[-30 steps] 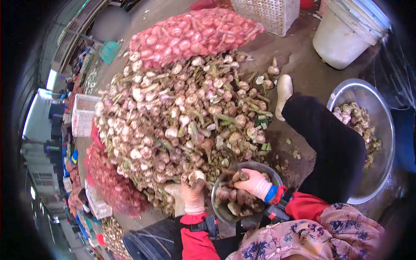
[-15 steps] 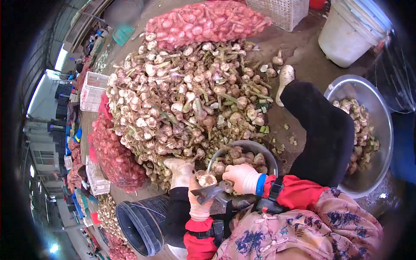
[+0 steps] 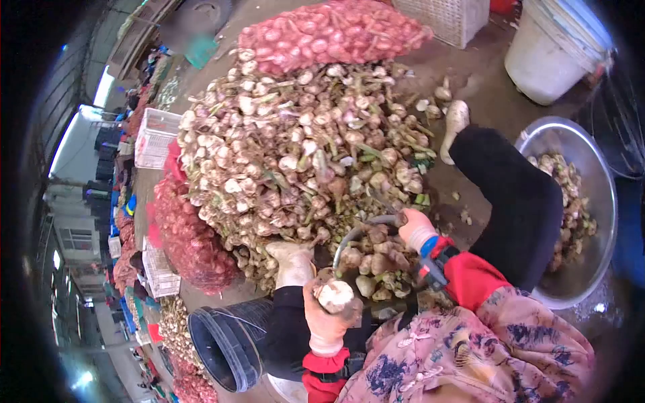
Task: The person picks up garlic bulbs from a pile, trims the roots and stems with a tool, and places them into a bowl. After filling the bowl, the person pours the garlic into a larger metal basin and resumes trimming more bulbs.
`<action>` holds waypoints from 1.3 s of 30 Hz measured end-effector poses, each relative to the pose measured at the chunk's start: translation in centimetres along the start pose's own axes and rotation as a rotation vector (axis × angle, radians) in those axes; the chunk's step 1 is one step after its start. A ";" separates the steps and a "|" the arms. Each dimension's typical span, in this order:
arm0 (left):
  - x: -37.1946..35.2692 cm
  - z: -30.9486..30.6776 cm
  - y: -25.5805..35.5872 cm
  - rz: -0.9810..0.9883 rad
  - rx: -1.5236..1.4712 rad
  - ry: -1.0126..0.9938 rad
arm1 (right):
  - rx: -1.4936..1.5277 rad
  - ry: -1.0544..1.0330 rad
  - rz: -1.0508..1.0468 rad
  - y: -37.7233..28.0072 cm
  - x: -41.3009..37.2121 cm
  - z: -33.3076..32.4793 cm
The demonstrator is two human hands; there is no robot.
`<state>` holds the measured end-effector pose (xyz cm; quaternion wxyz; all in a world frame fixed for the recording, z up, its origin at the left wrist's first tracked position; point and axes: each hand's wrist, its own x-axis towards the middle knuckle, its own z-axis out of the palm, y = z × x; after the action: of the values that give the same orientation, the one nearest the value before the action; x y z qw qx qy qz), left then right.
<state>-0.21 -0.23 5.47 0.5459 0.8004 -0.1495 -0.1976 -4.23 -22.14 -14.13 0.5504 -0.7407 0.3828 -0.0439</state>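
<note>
My left hand (image 3: 322, 319), in a pale orange glove, is closed round a garlic bulb (image 3: 334, 295) whose pale cut face points up. My right hand (image 3: 416, 230), gloved the same way, grips a knife (image 3: 386, 203) by its handle over the far rim of a metal basin (image 3: 344, 246). The knife's blade is blurred against the garlic behind it. Several trimmed garlic bulbs (image 3: 379, 258) lie in that basin, between my legs. Just beyond it rises a large heap of garlic (image 3: 282, 148) with stalks on.
Red net sacks of garlic (image 3: 329, 33) (image 3: 191, 235) border the heap. A wide metal bowl (image 3: 608, 221) with garlic stands beside my right leg, and a black bucket (image 3: 225, 346) lies tilted at the left. White crates (image 3: 158, 138) and a white bucket (image 3: 547, 57) stand farther out.
My right hand has moved away from the left hand, up and right to the basin's far rim, taking the knife along. The bulb stays in my left hand, its cut face now uncovered.
</note>
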 end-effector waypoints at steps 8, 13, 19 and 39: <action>4.0 -0.5 -3.6 0.009 -0.746 -0.004 | 0.060 -0.192 -0.670 -7.2 -6.5 -0.3; 3.0 2.8 -1.2 -0.183 -1.063 -0.045 | 0.069 -0.164 -0.726 -9.3 -6.8 -1.1; 2.6 3.7 -1.6 -0.268 -1.302 -0.103 | 0.141 -0.387 0.184 -1.4 -2.5 1.1; 32.6 9.0 -10.9 0.019 1.166 -0.115 | 0.643 -0.190 0.311 -4.3 0.1 0.8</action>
<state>24.29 -18.49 -12.59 0.0082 0.9552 -0.2700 -0.1207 -1.54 -21.08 -10.82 0.7882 -0.4636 0.4046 -0.0087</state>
